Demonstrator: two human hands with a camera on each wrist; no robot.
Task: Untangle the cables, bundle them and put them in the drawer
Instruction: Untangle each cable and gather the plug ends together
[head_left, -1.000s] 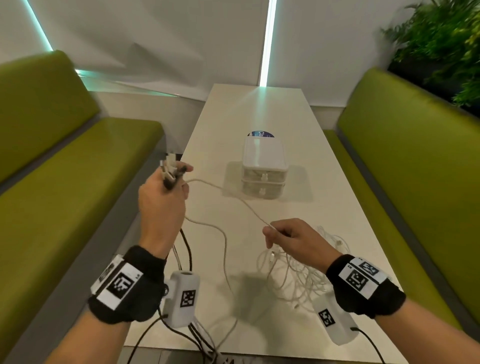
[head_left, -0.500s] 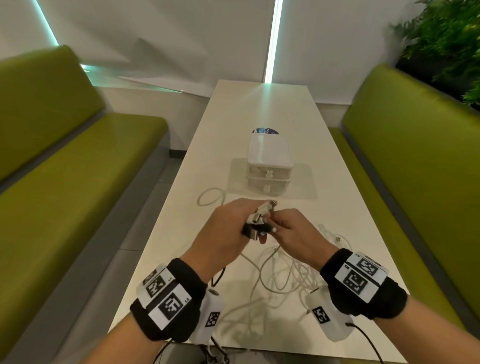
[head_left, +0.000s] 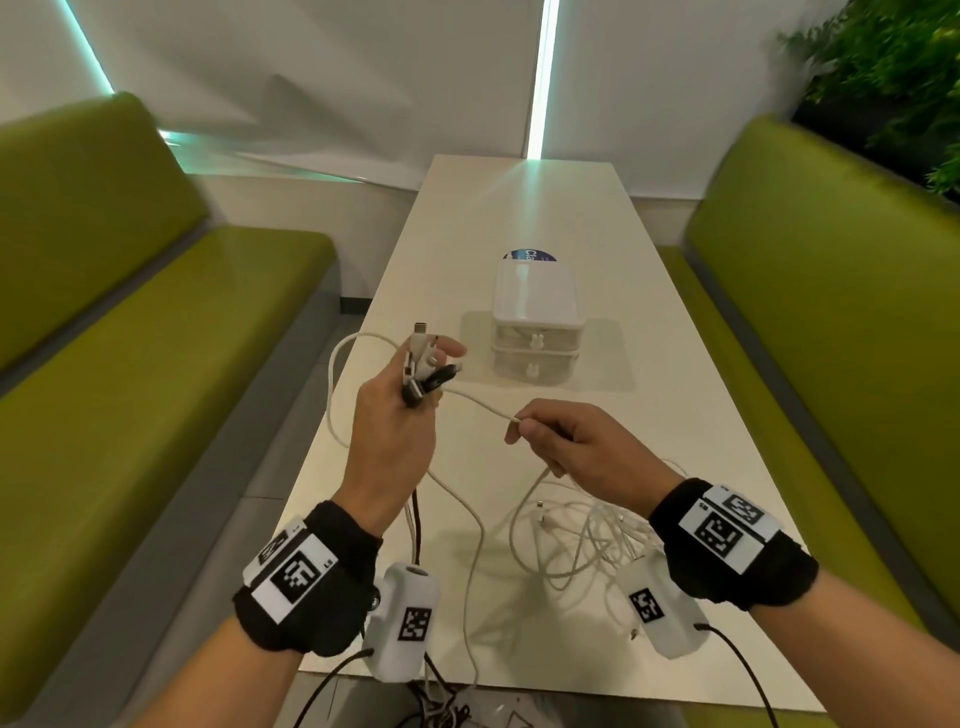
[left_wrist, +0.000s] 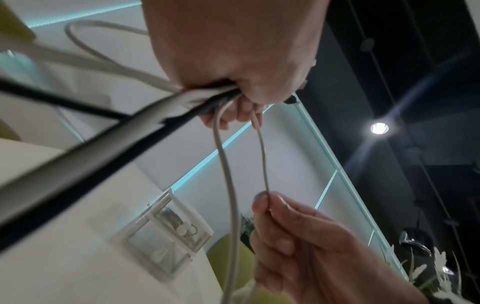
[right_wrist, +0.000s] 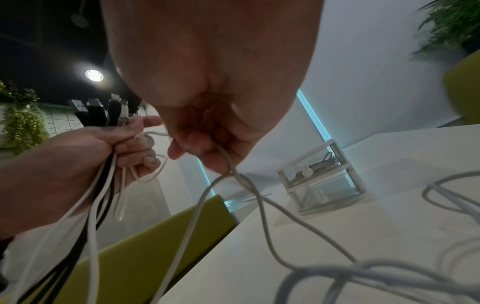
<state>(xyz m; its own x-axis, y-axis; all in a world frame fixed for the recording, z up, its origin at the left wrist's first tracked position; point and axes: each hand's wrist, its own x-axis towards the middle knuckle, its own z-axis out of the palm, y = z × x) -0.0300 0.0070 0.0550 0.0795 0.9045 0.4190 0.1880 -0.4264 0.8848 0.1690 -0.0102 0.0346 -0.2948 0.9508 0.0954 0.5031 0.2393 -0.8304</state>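
Observation:
My left hand (head_left: 400, 415) is raised over the table's left edge and grips a bunch of white and black cable ends (head_left: 423, 358), plugs (right_wrist: 98, 111) pointing up. The cables (left_wrist: 78, 131) hang down past my wrist. My right hand (head_left: 561, 441) pinches one thin white cable (head_left: 478, 402) that runs taut from the left hand's bunch (left_wrist: 262, 154). Below the right wrist a tangle of white cables (head_left: 582, 540) lies on the white table (head_left: 519, 208). The small white two-drawer box (head_left: 535, 322) stands mid-table with both drawers closed; cables show inside the upper drawer (right_wrist: 319, 164).
Green benches run along both sides of the table, left bench (head_left: 130, 364) and right bench (head_left: 831, 338). A plant (head_left: 893, 78) stands behind the right bench. A blue round sticker (head_left: 530, 255) lies behind the drawer box. More cables dangle off the table's near edge (head_left: 441, 701).
Half a second ago the hands met over the table. The left hand has since lifted up and left with the bunch, and the right hand has drawn a white cable out to the right.

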